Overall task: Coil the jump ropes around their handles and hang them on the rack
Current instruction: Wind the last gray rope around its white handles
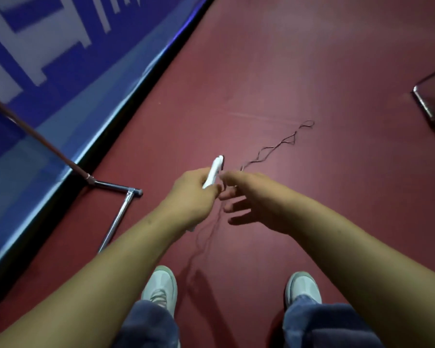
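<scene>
My left hand (191,194) grips the two white jump rope handles (215,170) held together, their tips pointing up and away from me. Close beside them, my right hand (249,197) pinches the thin dark rope with thumb and forefinger, its other fingers spread loosely. The rope (276,146) trails in a twisted line across the red floor to the upper right and ends in a small loop. Another stretch of rope (204,242) hangs down from my hands toward my left shoe. The rack's metal base (116,222) stands on the floor to my left.
A slanted rack pole (35,136) rises from the base toward the upper left. A blue banner with white lettering (60,59) runs along the left side. A dark metal-edged object (432,101) lies at the right edge. My white shoes (161,290) stand on the red floor (286,59).
</scene>
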### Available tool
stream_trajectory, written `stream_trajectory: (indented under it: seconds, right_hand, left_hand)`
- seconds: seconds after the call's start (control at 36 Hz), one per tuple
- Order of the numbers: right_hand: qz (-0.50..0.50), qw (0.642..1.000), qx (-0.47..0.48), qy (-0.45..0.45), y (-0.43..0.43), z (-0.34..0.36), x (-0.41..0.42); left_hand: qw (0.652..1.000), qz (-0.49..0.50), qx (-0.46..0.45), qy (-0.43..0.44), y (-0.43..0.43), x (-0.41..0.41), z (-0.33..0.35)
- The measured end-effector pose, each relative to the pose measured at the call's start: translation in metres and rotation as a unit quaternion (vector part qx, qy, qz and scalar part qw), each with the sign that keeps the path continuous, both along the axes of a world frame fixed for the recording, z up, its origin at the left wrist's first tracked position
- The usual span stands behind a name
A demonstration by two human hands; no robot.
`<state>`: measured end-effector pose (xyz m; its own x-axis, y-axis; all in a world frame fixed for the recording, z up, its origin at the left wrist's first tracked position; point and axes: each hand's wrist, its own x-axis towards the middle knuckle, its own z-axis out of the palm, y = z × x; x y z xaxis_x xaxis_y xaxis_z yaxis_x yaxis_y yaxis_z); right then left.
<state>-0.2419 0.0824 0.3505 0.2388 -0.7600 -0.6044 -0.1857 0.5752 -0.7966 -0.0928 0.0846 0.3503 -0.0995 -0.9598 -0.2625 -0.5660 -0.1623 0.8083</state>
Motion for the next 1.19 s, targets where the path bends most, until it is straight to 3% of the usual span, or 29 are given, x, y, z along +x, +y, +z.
stream_trajectory:
  seconds: [0.08,0.19,0.28,0.39,0.44,0.5,0.61,0.75,0.89,1.08,1.19]
  right_hand:
    - [0.017,0.998,0.041,-0.041,0.017,0.003,0.007]
    - [-0.071,0.99,0.064,-0.101,0.027,0.01,0.013]
    - [-0.12,0.982,0.087,-0.119,0.031,0.01,0.014]
    - [-0.149,0.973,0.093,-0.148,0.033,0.003,0.007]
    - [-0.149,0.977,0.071,-0.133,0.032,-0.002,0.002]
    - [-0.135,0.986,0.043,-0.091,0.029,-0.006,-0.003]
    - [-0.044,0.997,0.025,-0.052,0.028,-0.002,-0.013]
    - [0.012,0.997,0.032,-0.074,0.027,0.014,-0.026]
    - [0.075,0.997,-0.006,0.002,0.026,0.02,-0.041]
    - [0.12,0.979,-0.097,0.135,0.036,0.025,-0.05]
    - [0.073,0.972,-0.129,0.181,0.042,0.032,-0.048]
  left_hand:
    - [0.999,-0.03,-0.014,-0.041,0.011,-0.012,0.004]
    - [0.992,-0.104,-0.029,-0.064,0.025,-0.018,0.004]
    - [0.983,-0.177,0.02,-0.044,0.026,-0.015,0.006]
    - [0.969,-0.233,0.028,-0.082,0.019,-0.016,0.01]
    - [0.955,-0.25,0.003,-0.158,0.011,-0.013,0.01]
    - [0.958,-0.219,-0.038,-0.18,0.0,-0.007,0.009]
    - [0.98,-0.143,-0.099,-0.092,-0.02,0.013,0.011]
    - [0.973,-0.228,-0.045,-0.012,-0.021,0.007,0.008]
    - [0.983,-0.171,-0.004,0.063,-0.024,0.0,0.001]
    - [0.945,-0.238,0.101,0.201,-0.009,-0.011,-0.001]
    - [0.942,-0.198,0.094,0.254,-0.004,-0.023,-0.008]
